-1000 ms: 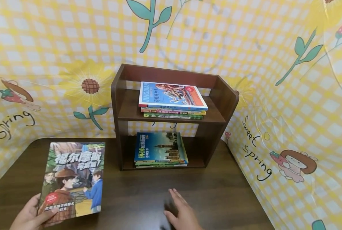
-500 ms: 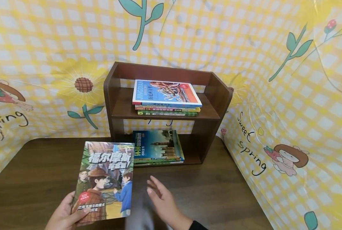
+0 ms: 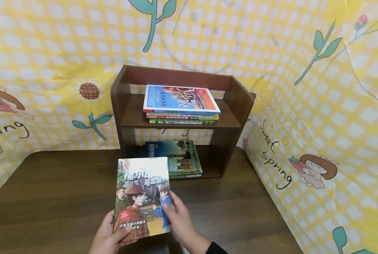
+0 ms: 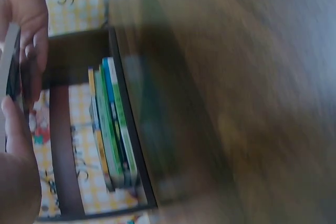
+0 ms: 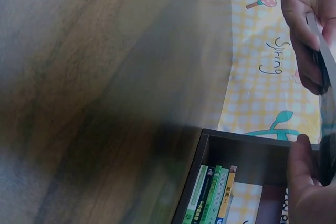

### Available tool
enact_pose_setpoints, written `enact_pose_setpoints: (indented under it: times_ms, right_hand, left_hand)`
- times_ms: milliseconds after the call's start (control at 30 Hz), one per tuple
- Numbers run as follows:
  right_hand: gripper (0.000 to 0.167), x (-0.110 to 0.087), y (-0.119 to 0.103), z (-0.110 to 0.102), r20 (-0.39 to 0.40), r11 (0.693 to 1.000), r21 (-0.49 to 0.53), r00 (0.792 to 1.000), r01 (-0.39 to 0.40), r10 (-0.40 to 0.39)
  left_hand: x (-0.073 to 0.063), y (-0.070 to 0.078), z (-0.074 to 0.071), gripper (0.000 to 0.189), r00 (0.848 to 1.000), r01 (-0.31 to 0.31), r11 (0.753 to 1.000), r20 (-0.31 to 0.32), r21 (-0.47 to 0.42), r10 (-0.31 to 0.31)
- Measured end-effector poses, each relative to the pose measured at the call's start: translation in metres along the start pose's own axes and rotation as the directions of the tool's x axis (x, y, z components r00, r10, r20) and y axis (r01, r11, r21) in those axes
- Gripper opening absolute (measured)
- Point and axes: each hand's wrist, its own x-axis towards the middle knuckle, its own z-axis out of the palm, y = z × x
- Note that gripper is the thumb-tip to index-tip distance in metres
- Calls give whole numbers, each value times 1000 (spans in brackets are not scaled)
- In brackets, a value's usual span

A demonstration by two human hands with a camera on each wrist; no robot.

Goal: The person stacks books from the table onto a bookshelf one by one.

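Observation:
A paperback book [image 3: 141, 197] with a cartoon detective cover faces up above the table, held by both hands. My left hand [image 3: 108, 234] grips its lower left corner, thumb over the front cover. On the right edge, my right hand [image 3: 182, 222] pinches it with the thumb on the cover and fingers behind. The left wrist view shows the book [image 4: 10, 72] edge-on between the two hands. Behind it, the book overlaps a blue-covered book [image 3: 179, 155] on the lower shelf.
A dark brown two-tier bookshelf [image 3: 233, 130] stands at the back of the wooden table [image 3: 62, 197]. Its upper shelf bears a stack of books [image 3: 182, 100]; another stack lies on the lower one. Yellow checked cloth [image 3: 287, 63] hangs behind and at the right.
My left hand has carried the detective book rightward, in front of the shelf. My right hand has moved from beside it to take hold of its right edge. The view has shifted slightly.

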Motion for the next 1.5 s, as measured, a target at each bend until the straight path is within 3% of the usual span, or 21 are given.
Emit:
enact_pose_setpoints:
  times_ms: [167,367,533,700,833,967,1067,1200,1267,1367,1433,1500]
  right_hand:
    - [58,1,2,-3,-92,1000,7,996,8,-8]
    - [57,4,-1,-18,-152,999,19,988,-26,29]
    - [58,1,-2,-39,-149,994,86,986,-64,76]
    - [57,0,-3,-60,-144,990,106,983,-98,113]
    - [56,-1,-7,-79,-86,991,51,988,-120,124]
    - [55,-2,-12,-97,-24,990,-36,991,-134,133]
    - [53,-2,-15,-107,0,987,-81,990,-141,142]
    - [52,0,-21,-116,17,982,-115,988,-152,155]
    - [51,1,-25,-119,28,979,-131,986,-159,164]
    - [51,3,-32,-123,62,975,-159,984,-156,168]
    - [51,5,-38,-124,92,972,-179,981,-150,168]
    - [51,6,-44,-126,130,971,-195,977,-140,167]
  left_hand:
    - [4,-10,21,52,987,-7,996,-161,93,22]
    - [15,-15,43,56,946,148,970,-313,194,-82]
    - [25,-20,57,60,923,250,939,-352,235,-158]
    - [30,-24,59,52,922,321,918,-297,231,-248]
    - [31,-21,46,47,922,367,892,-230,263,-312]
    - [34,-12,29,56,914,389,875,-241,287,-327]
    - [40,-2,15,62,916,378,878,-257,295,-308]
    - [51,12,0,66,940,323,890,-218,323,-262]
    - [58,21,-5,72,959,280,888,-157,364,-238]
    - [70,36,-7,84,972,229,862,-63,452,-226]
    - [78,44,-6,93,971,198,841,15,503,-237]
    - [84,51,-5,99,959,192,827,77,529,-272]
